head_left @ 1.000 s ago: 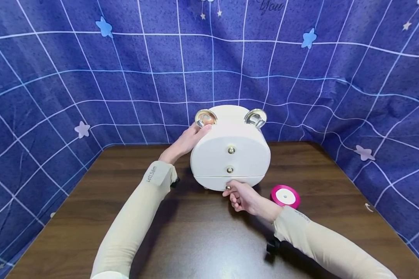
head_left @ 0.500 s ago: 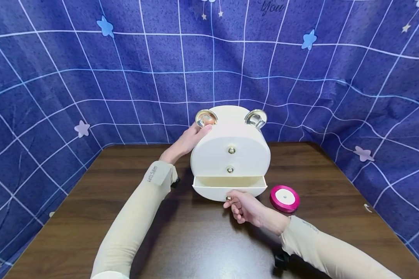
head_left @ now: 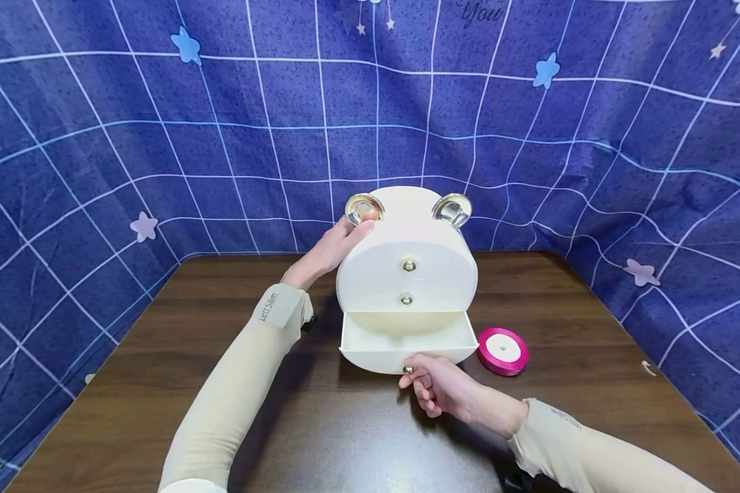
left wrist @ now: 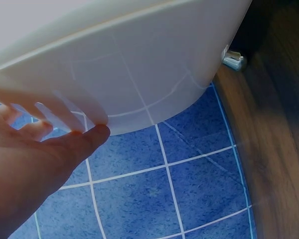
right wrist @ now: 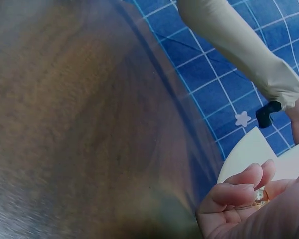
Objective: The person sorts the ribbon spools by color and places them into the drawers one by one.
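A white rounded drawer box (head_left: 370, 281) stands at the back middle of the table, with two shiny bell-shaped ears (head_left: 452, 210) on top. Its bottom drawer (head_left: 364, 360) is pulled out, and the inside shows bare white. My right hand (head_left: 449, 392) pinches the small gold drawer knob (head_left: 408, 370), also visible as a gold knob (right wrist: 260, 195) between the fingers in the right wrist view. My left hand (head_left: 328, 253) rests on the box's upper left side, close under the left ear (head_left: 364, 207). In the left wrist view, its extended fingers (left wrist: 92, 139) touch the glossy white wall.
A ribbon spool (head_left: 503, 350), pink with a white centre, lies on the brown wooden table (head_left: 234, 383) right beside the drawer's right corner. Two more gold knobs (head_left: 409, 266) sit on the box front. A blue grid-patterned curtain (head_left: 271, 150) hangs around the table's back and sides.
The bottom drawer has slid out from fully closed, toward me, with my right hand drawing back on its knob. My left hand has stayed in place on the box.
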`<state>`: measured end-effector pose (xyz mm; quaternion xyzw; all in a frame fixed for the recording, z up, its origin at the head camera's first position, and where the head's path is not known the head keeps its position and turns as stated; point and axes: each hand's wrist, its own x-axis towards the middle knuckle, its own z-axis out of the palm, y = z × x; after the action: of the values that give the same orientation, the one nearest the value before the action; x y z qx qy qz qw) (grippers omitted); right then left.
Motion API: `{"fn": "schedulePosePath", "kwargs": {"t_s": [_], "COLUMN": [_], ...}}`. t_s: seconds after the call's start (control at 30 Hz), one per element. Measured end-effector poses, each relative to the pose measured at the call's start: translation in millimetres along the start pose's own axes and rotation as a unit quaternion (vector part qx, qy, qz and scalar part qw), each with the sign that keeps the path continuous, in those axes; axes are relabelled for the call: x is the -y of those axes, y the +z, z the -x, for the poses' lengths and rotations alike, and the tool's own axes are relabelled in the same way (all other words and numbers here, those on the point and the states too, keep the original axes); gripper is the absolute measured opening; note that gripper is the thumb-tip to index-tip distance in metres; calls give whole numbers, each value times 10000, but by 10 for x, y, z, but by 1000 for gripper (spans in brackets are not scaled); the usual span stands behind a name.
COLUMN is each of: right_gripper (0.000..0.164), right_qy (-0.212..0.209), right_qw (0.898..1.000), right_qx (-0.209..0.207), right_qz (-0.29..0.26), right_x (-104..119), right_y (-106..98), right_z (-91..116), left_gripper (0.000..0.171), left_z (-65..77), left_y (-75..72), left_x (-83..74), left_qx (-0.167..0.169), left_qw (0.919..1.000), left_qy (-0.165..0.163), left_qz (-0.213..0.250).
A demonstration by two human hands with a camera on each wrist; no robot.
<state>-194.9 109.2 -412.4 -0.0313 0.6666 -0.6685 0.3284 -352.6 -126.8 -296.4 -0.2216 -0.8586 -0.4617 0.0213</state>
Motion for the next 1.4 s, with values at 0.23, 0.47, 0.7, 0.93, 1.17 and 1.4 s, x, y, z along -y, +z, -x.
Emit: {"fn": "schedulePosePath", "kwargs": {"t_s": [0.23, 0.47, 0.7, 0.93, 1.17, 1.4], "right_gripper": [31, 35, 49, 36, 31, 25], "right_qy": [-45, -92, -88, -654, -1979, -2798], "right_qw": [9999, 9994, 9940, 9771, 9656, 9204], "right_qx": [112, 252, 792, 1286, 971, -1295], "right_qz": [31, 204, 753, 1562, 1382, 2404], "right_x": [-48, -97, -84, 150, 591, 653], "right_y": [20, 13, -27, -103, -516, -979], "right_z": [121, 168, 206, 367, 588, 520], "left_gripper": [61, 62, 66, 63, 59, 60], "left_z": [-11, 4, -3, -12, -23, -20], "left_y": [5, -6, -10, 6, 32, 23], "left_x": [-3, -2, -15, -11, 16, 0], "left_qx": [0, 116, 17, 47, 67, 24], "left_qw": [10000, 9999, 10000, 10000, 9999, 10000], "left_qy": [49, -29, -89, -58, 10, -6], "left_qz": [-30, 85, -42, 40, 76, 18]}}
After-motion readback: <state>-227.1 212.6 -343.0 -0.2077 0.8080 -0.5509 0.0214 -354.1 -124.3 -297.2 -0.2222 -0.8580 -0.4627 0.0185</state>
